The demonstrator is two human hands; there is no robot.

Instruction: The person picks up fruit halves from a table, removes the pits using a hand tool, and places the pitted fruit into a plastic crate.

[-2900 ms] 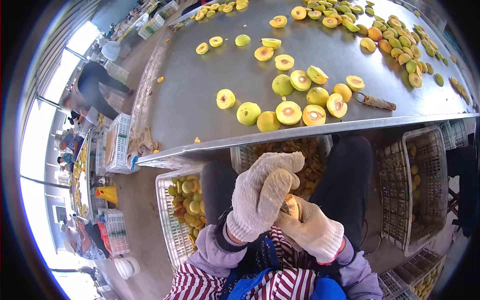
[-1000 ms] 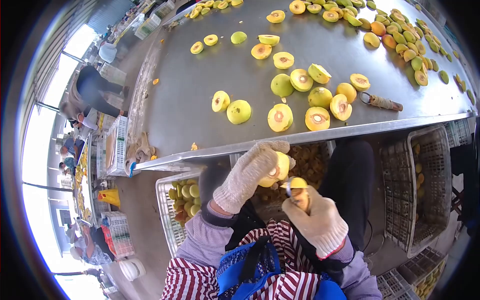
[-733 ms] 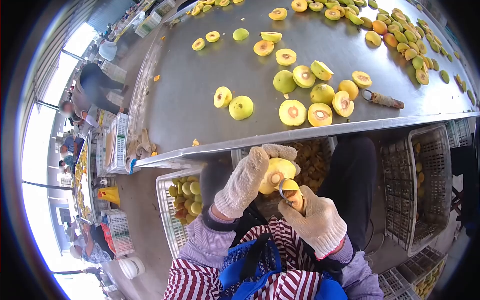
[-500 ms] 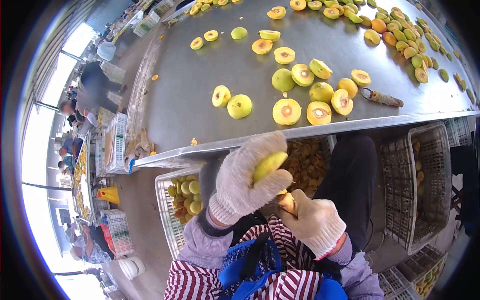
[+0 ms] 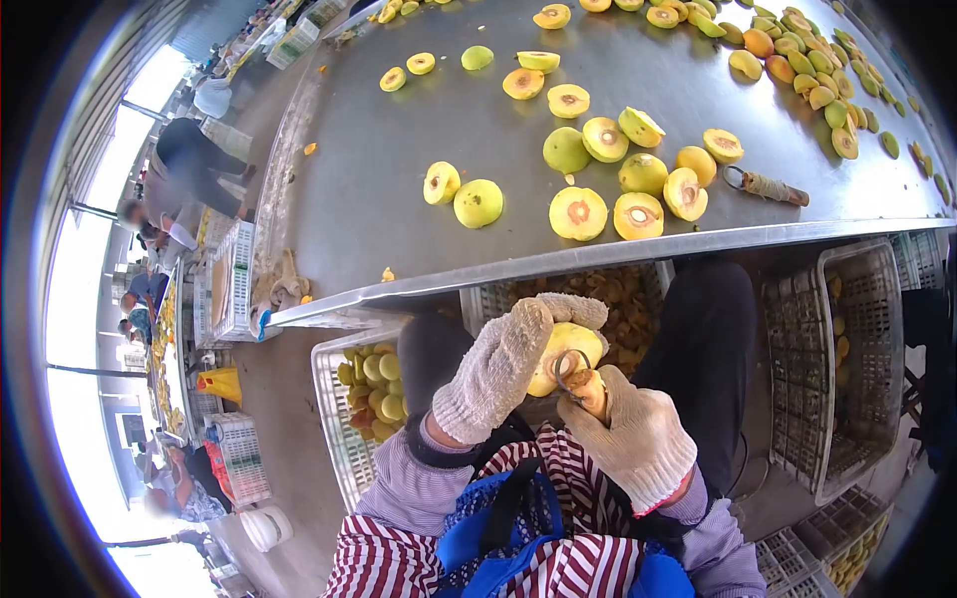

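The left hand, gloved, is closed around a peach half and turns its cut face toward the right hand. The peach half sits just below the table edge, above the person's lap. The right hand, also gloved, is clenched on the handle of a pitter, and the pitter's wire loop touches the cut face.

Under the table edge, right behind the hands, a scrap crate holds brown-orange pieces. Below the table's left part, a fruit crate is full of whole yellow-green peaches. Below the table's right part, a side crate holds only a few pieces.

On the table, close to its near edge, cut halves lie face up. A spare pitter lies by the same edge, to their right.
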